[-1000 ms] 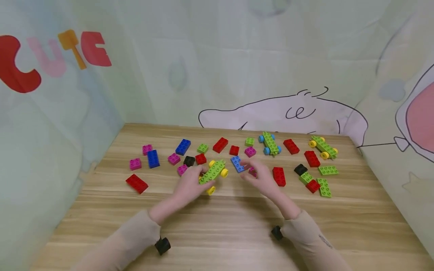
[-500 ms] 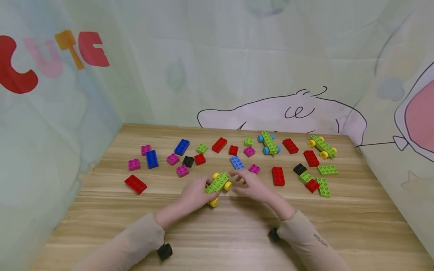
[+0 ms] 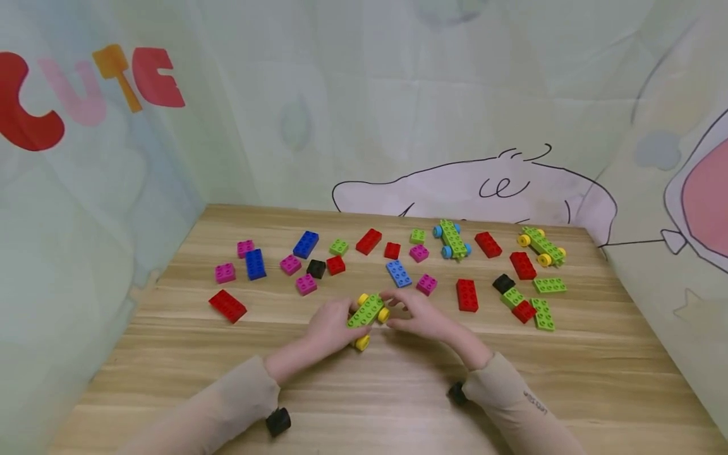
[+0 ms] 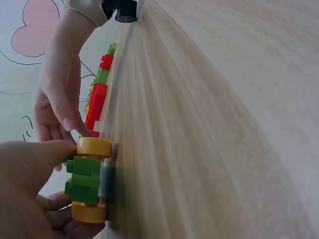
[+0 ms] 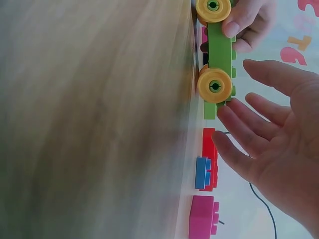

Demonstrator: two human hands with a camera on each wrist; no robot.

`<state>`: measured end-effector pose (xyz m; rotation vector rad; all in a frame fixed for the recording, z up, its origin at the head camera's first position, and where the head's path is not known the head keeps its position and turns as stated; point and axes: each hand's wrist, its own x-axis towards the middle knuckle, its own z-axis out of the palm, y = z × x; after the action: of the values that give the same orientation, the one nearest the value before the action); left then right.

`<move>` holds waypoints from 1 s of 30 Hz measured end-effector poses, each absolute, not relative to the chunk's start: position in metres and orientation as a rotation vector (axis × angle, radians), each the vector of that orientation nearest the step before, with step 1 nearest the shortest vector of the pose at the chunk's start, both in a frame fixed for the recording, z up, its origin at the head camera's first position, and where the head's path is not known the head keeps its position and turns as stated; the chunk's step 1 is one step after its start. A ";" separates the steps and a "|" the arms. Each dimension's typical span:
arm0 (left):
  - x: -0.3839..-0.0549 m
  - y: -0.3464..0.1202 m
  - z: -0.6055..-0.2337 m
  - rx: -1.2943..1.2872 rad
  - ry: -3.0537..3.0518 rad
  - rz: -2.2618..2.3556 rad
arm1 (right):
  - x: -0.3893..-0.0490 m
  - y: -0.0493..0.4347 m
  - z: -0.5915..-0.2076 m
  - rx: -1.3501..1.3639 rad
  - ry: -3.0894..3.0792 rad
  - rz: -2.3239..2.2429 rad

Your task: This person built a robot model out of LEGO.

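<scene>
My left hand (image 3: 328,328) grips a green toy car base with yellow wheels (image 3: 366,312) at its rear half, thumb on one side and fingers on the other. In the left wrist view, the thumb lies by one yellow wheel (image 4: 93,148) and curled fingers by the opposite one. My right hand (image 3: 419,314) is at the front end of the car base, holding nothing. Its fingers (image 5: 249,127) are spread and relaxed in the right wrist view, with fingertips right at the front of the car base. A light blue brick (image 3: 399,273) and a magenta brick (image 3: 427,284) lie just beyond.
Several red, blue, magenta, black and green bricks lie across the wooden table (image 3: 375,404). Behind them stand a green car base with blue wheels (image 3: 452,240) and another with yellow wheels (image 3: 541,246). A printed cloth backdrop (image 3: 364,114) encloses the far side.
My left hand has brought the car base nearer and slightly right. The right hand has moved from beside the light blue brick towards the front of the car base.
</scene>
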<state>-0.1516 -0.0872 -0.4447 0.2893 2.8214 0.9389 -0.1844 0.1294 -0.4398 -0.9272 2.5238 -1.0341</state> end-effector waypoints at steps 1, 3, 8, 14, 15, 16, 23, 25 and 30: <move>-0.152 -0.087 -0.445 0.294 2.826 0.927 | -0.185 0.130 -0.440 -0.930 2.521 -1.033; -0.153 -0.087 -0.445 0.297 2.832 0.908 | -0.186 0.130 -0.441 -0.939 2.517 -1.029; -0.154 -0.087 -0.446 0.297 2.828 0.885 | -0.187 0.130 -0.441 -0.946 2.498 -1.025; -0.156 -0.095 -0.438 0.335 2.821 0.834 | -0.185 0.133 -0.440 -0.960 2.494 -1.033; -0.158 -0.098 -0.435 0.348 2.822 0.825 | -0.184 0.134 -0.440 -0.962 2.493 -1.036; -0.161 -0.102 -0.431 0.372 2.819 0.824 | -0.183 0.135 -0.439 -0.963 2.492 -1.036; -0.190 -0.134 -0.401 0.761 2.632 0.782 | -0.178 0.139 -0.436 -0.917 2.499 -1.012; -0.196 -0.140 -0.397 0.835 2.528 0.765 | -0.177 0.140 -0.435 -0.915 2.508 -0.993; -0.204 -0.142 -0.401 0.923 2.353 0.750 | -0.174 0.139 -0.434 -0.925 2.520 -0.962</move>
<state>-0.2041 -0.1425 -0.4007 0.9231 2.3530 0.7497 -0.1744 0.1388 -0.4340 -0.9250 2.5202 -0.9625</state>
